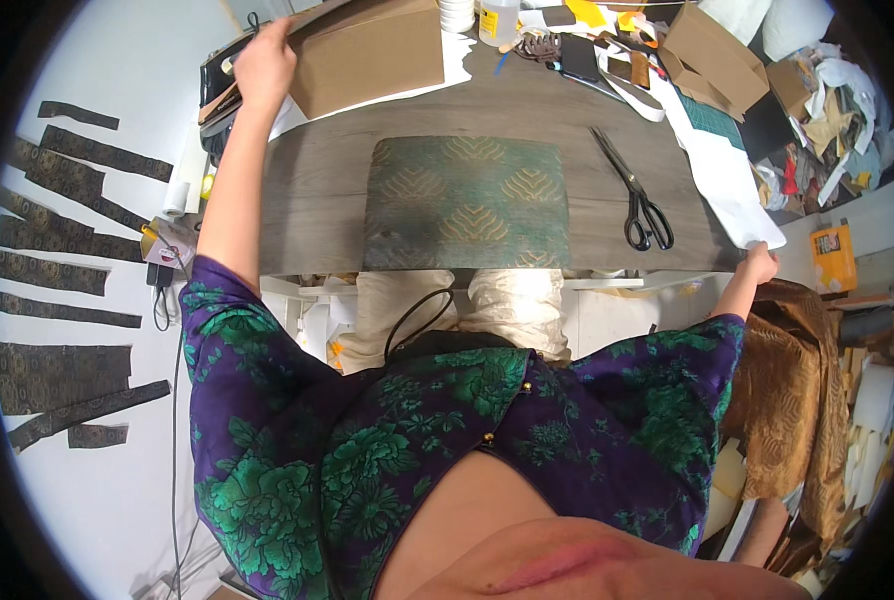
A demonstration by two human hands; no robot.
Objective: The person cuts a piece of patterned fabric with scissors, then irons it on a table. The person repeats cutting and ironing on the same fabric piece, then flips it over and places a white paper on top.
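My left hand (267, 65) reaches to the far left of the table, its fingers curled at the left edge of a brown cardboard box (372, 60). At the near right corner of the table, my right hand (761, 263) has its fingers closed on the end of a long white sheet (732, 200); the fingertips are partly hidden. Between my arms a rectangular piece of green fabric with gold leaf-like motifs (467, 205) lies flat along the near edge. Black-handled scissors (635, 195) rest to its right, slightly spread, blades pointing away.
A clear bottle (496, 22), a phone (579, 58) and an open cardboard box (712, 60) stand or lie at the back. Dark patterned strips (47, 272) hang on the left. Brown fabric (792, 380) drapes on the right, below a heap of scraps (837, 125).
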